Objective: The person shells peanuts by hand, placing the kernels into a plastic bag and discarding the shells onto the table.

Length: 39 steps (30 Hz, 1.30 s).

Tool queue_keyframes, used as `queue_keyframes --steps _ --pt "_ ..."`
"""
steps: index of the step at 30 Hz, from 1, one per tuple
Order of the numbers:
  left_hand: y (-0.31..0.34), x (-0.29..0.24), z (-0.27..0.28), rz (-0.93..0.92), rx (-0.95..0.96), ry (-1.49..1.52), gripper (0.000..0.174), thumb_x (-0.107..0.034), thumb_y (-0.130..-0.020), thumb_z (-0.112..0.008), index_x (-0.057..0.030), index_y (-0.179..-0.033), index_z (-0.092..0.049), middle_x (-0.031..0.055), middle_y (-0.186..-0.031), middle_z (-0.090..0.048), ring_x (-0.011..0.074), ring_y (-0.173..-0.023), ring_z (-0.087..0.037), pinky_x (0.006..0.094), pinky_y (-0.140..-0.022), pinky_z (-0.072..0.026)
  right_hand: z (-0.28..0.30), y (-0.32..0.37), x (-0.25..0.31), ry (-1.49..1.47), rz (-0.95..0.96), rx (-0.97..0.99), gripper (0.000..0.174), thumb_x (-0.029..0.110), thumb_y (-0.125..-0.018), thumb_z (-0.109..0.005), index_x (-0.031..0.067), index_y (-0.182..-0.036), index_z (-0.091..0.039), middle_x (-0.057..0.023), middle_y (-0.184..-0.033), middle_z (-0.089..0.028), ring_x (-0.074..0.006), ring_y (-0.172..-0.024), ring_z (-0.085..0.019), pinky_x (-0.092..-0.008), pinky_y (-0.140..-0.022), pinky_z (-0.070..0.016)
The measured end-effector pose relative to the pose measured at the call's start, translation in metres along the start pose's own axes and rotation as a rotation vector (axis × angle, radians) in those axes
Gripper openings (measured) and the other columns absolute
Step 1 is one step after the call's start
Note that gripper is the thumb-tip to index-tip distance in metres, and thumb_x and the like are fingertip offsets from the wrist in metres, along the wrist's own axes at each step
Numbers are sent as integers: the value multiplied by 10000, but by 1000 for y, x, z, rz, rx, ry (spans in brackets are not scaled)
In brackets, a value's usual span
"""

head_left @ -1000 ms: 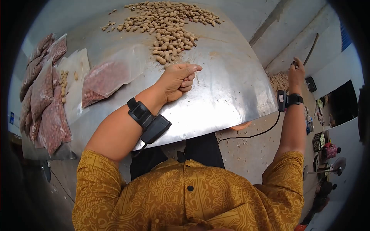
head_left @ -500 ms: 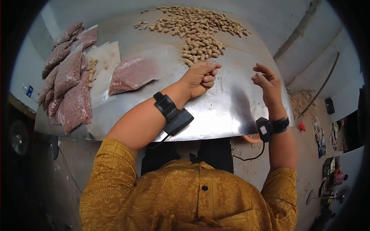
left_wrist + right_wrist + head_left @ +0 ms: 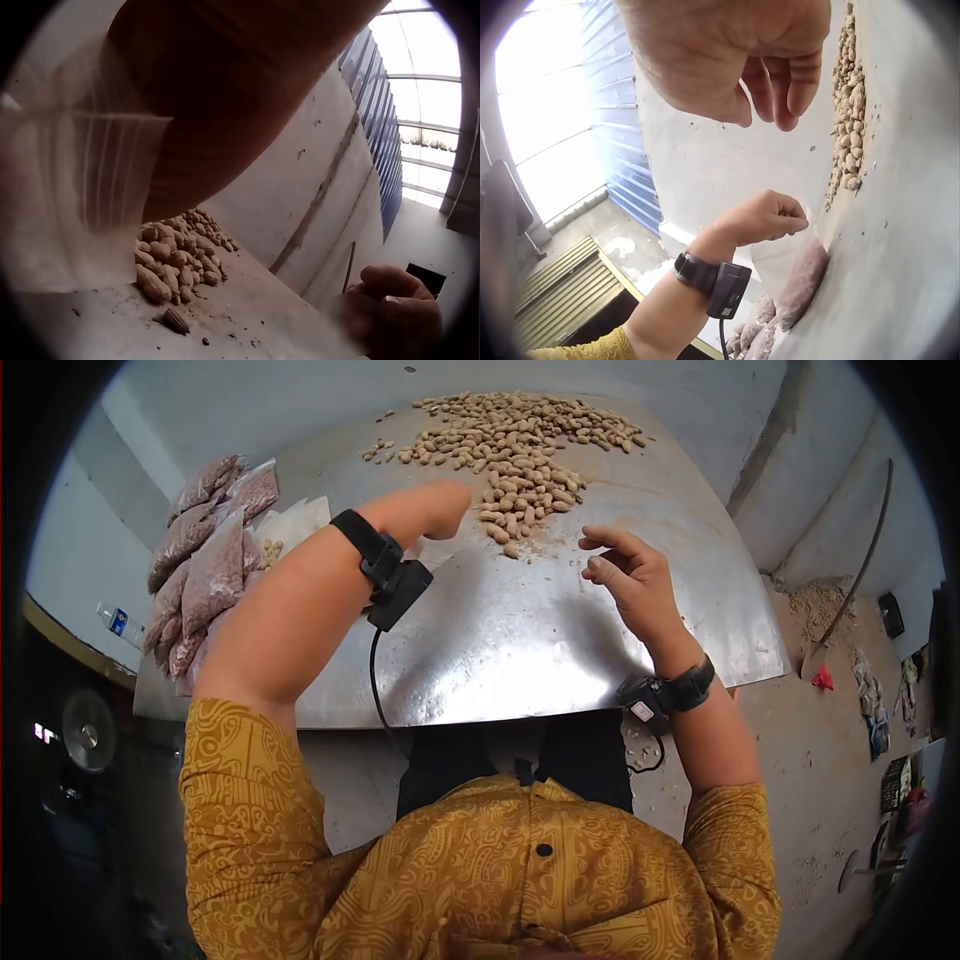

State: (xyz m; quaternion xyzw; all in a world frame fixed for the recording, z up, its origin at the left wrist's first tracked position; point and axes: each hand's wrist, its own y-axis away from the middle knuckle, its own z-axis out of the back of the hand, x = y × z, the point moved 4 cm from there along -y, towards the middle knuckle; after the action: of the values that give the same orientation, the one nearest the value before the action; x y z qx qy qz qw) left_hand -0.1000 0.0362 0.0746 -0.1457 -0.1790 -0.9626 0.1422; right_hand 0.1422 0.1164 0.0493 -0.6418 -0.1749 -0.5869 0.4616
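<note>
My left hand (image 3: 440, 510) is bent inward just left of the unshelled peanuts (image 3: 525, 490), its fingers hidden in the head view. The right wrist view shows that left hand (image 3: 769, 217) with curled fingers above a clear bag of pink kernels (image 3: 804, 281); nothing shows between them. Translucent plastic (image 3: 82, 202) stands up close to the hand in the left wrist view; whether they touch, I cannot tell. To the right of the peanuts, my right hand (image 3: 640, 585) hovers above the metal table (image 3: 520, 650), fingers loosely bent and apart, holding nothing visible.
Several filled kernel bags (image 3: 213, 570) are piled at the table's left side. Some peanuts (image 3: 271, 550) lie on pale plastic beside them. A water bottle (image 3: 120, 622) is at the far left. Shells (image 3: 822, 605) are heaped on the floor at the right.
My left hand has moved left from the front of the peanuts toward the single kernel bag. The right hand has come back from over the floor at the right to the table.
</note>
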Motion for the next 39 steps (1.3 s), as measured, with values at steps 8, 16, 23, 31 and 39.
queue_keyframes --steps 8,16,23,31,39 --pt "24 -1 -3 48 75 -84 170 16 -569 -567 37 -716 -650 217 -737 -607 365 -657 -596 411 -530 -457 7 -10 2 196 27 50 280 83 -775 -587 20 -1047 -605 -80 -960 -623 -115 -722 -564 -247 -678 -467" --pt "30 -5 0 22 109 -117 208 -4 -508 -576 31 -701 -644 216 -680 -584 385 -615 -571 421 -487 -436 -5 -43 -8 364 7 217 265 136 -764 -616 21 -1002 -630 -79 -914 -625 -144 -711 -568 -272 -613 -473" --pt "63 17 20 86 75 -46 235 -167 -599 -624 -13 -770 -670 189 -763 -620 355 -709 -603 415 -574 -471 -16 -71 -19 459 3 290 278 168 -747 -637 37 -992 -641 -102 -853 -633 -189 -729 -585 -313 -608 -486" --pt "67 17 39 111 -15 -5 292 -272 -738 -627 -62 -938 -663 140 -880 -647 314 -852 -608 423 -749 -478 -49 -108 -44 895 153 396 346 235 -755 -625 70 -1060 -620 -146 -1080 -590 -278 -944 -572 -359 -817 -455" --pt "97 -68 33 -237 -598 151 199 -181 -730 -586 -87 -899 -633 84 -861 -593 277 -829 -589 400 -708 -478 -94 -157 -82 1198 224 375 527 363 -730 -606 162 -1212 -532 -98 -1296 -434 -360 -1209 -365 -441 -1003 -321"
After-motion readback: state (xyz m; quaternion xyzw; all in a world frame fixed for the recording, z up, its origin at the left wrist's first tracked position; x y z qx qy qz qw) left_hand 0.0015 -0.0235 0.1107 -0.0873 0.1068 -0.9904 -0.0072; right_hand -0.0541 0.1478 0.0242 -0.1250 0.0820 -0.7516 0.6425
